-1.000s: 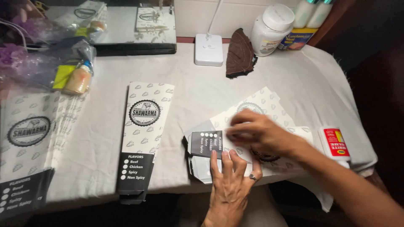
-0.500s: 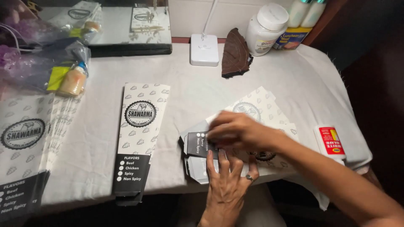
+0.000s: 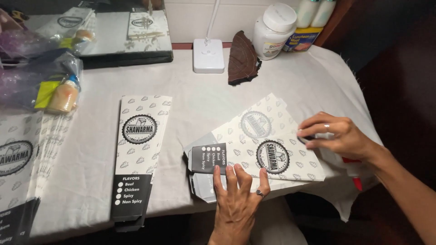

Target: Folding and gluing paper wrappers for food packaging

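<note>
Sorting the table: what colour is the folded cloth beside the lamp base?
Dark brown cloth, clearest in the head view.

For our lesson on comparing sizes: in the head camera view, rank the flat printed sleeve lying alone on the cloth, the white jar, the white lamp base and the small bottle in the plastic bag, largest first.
1. Printed sleeve
2. White jar
3. Lamp base and small bottle: these look alike in size, and the bottle lies nearer the camera, so no firm order.
</note>
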